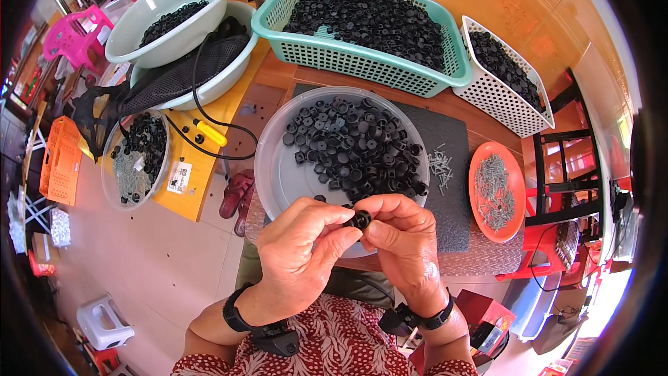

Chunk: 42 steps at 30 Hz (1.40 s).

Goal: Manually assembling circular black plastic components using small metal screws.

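Observation:
My left hand (300,251) and my right hand (402,237) meet over the near rim of a grey round basin (278,174). Between their fingertips they pinch one small black plastic part (360,220). The basin holds a heap of the same black parts (355,146). A few loose screws (440,164) lie on the dark mat (456,195) just right of the basin. Further right an orange plate (515,188) carries a pile of screws.
A teal basket (327,52) and a white basket (511,108) full of black parts stand at the back. Left are pale basins (174,0), a black mesh bag, a cable, a yellow-handled screwdriver (209,132) and a clear bowl (136,160). Plastic stools stand on the floor.

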Available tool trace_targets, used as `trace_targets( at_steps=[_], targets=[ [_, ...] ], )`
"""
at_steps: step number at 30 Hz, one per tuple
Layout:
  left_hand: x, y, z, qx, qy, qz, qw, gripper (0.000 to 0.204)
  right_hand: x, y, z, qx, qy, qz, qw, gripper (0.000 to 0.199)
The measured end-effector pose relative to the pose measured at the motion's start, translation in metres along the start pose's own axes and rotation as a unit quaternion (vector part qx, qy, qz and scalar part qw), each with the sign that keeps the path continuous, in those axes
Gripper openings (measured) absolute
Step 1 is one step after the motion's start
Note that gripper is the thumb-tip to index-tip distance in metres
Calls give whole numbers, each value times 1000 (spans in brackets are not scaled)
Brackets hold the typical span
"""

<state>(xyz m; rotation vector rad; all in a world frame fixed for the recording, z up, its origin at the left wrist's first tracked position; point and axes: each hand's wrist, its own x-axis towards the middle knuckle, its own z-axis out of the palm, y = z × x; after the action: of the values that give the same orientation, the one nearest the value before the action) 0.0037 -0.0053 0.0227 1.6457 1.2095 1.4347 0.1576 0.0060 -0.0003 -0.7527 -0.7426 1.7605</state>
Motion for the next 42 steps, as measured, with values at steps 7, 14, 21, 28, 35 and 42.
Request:
trace_targets(
  at_steps=[7,14,21,28,35,42],
  targets=[
    [-1,-1,0,7,-5,-13,1000,18,-1,0,4,-23,26,-14,999,26],
    [2,-1,2,-15,-7,-2,1000,18,-2,1,3,-35,42,-39,998,25],
    [1,-4,2,-17,-1,3,1000,19,-1,2,4,-41,47,-31,998,25],
    [-1,-7,0,-21,-21,-11,999,20,-3,4,1,-65,36,-59,995,23],
    [-4,-12,-4,-118,-53,-93,987,29,-7,0,12,-85,50,-72,993,23],
    [-1,-11,-5,-135,-88,-119,980,30,-10,2,3,-139,56,-88,985,23]
  ],
)
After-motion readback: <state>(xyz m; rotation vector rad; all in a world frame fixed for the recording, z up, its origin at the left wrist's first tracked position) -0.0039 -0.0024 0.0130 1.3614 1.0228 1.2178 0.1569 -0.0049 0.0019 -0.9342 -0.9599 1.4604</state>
